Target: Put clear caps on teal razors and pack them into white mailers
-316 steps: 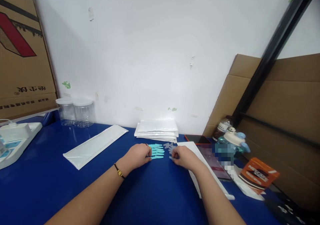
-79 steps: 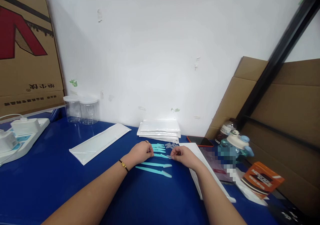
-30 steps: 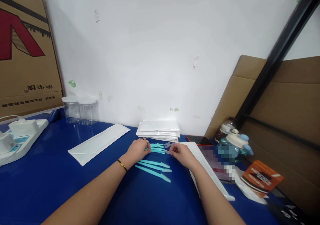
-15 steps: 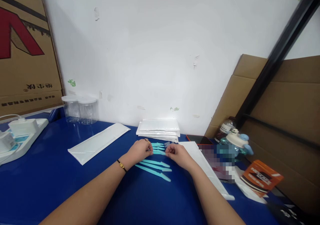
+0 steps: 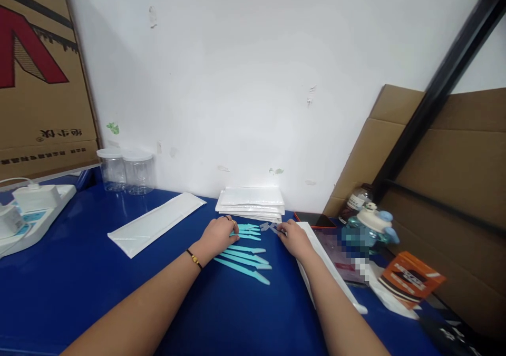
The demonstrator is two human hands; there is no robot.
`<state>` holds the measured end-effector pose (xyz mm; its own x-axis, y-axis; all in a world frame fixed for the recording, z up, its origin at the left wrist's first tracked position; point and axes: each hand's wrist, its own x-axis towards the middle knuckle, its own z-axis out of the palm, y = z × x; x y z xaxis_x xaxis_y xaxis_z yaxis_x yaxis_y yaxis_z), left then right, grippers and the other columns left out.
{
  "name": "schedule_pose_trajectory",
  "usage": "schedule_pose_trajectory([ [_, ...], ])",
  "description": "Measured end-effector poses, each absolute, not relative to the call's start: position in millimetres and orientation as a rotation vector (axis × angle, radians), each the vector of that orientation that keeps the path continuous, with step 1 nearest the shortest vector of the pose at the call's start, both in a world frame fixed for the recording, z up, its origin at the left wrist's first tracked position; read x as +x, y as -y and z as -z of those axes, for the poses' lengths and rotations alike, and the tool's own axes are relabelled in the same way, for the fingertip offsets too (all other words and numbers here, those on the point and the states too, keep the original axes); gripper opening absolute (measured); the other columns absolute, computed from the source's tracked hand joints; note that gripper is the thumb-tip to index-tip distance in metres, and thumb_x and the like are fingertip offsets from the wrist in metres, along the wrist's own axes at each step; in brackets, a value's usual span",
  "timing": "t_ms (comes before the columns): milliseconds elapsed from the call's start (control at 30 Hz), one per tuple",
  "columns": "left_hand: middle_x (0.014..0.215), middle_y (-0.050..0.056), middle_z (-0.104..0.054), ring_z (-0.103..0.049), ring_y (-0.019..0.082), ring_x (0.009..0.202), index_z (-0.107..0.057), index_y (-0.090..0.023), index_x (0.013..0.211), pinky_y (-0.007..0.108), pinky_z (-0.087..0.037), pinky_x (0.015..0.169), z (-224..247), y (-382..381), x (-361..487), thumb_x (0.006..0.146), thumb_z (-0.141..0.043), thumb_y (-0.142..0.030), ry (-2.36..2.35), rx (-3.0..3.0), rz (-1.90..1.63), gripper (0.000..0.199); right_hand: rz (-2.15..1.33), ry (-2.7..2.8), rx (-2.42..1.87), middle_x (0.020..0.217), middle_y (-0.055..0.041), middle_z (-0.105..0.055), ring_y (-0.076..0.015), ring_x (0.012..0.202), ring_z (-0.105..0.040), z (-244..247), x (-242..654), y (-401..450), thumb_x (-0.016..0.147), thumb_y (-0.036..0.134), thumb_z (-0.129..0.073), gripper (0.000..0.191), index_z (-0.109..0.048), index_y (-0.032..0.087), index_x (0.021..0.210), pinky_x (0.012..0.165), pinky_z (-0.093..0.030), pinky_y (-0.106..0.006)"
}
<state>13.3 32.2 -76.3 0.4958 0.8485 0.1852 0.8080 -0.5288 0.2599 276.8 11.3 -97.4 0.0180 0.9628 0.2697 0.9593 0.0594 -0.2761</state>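
Note:
Several teal razor-like sticks lie fanned on the blue table; the nearest teal stick (image 5: 241, 271) points toward the right. My left hand (image 5: 220, 236) is closed at the handle ends of the upper sticks, and what its fingers pinch, if anything, is too small to make out. Small grey translucent pieces (image 5: 265, 226) lie beyond the sticks. My right hand (image 5: 293, 238) has its fingertips together on one grey piece (image 5: 274, 230) at the right of that group.
A stack of white packets (image 5: 250, 203) stands by the wall. One white packet (image 5: 158, 223) lies left, another (image 5: 336, 277) under my right forearm. Clear jars (image 5: 138, 174), a power strip (image 5: 51, 219), a phone (image 5: 315, 220), a teal bottle (image 5: 369, 229) and an orange pouch (image 5: 411, 278) stand around.
My right hand has moved right, from a teal stick to the grey pieces. That stick now lies on the table with the lower ones. My left hand has shifted slightly left.

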Motion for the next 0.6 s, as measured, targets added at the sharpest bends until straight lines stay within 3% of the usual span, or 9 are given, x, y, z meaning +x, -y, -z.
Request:
schedule_pose_trajectory([
  [233, 0.088, 0.002, -0.061, -0.057, 0.018, 0.085, -0.065, -0.023, 0.076, 0.025, -0.039, 0.07, 79.2, -33.7, 14.2, 0.075, -0.059, -0.029, -1.457, 2.548, -0.427, 0.009, -0.259, 1.924, -1.841, 0.079, -0.0031, -0.057, -0.0158, 0.073, -0.054, 95.2, 272.7, -11.5, 0.071, 0.015, -0.057, 0.004, -0.06, 0.018, 0.069, 0.064, -0.037, -0.024],
  [467, 0.086, 0.001, -0.062, -0.058, 0.016, 0.08, -0.065, -0.022, 0.073, 0.024, -0.039, 0.065, 79.1, -34.4, 14.3, 0.075, -0.058, -0.028, -1.446, 2.52, -0.416, 0.01, -0.588, 1.941, -1.627, 0.067, 0.0012, -0.059, -0.0133, 0.063, -0.053, 96.0, 262.7, -5.3, 0.071, 0.018, -0.057, 0.003, -0.058, 0.019, 0.073, 0.056, -0.038, -0.022],
  [600, 0.085, 0.001, -0.062, -0.058, 0.016, 0.078, -0.065, -0.022, 0.073, 0.024, -0.038, 0.064, 79.6, -35.8, 13.7, 0.074, -0.058, -0.028, -1.439, 2.516, -0.435, 0.01, -0.599, 1.99, -1.584, 0.066, 0.001, -0.059, -0.0124, 0.061, -0.051, 94.5, 258.6, -3.1, 0.07, 0.017, -0.059, 0.003, -0.06, 0.018, 0.073, 0.054, -0.037, -0.022],
])
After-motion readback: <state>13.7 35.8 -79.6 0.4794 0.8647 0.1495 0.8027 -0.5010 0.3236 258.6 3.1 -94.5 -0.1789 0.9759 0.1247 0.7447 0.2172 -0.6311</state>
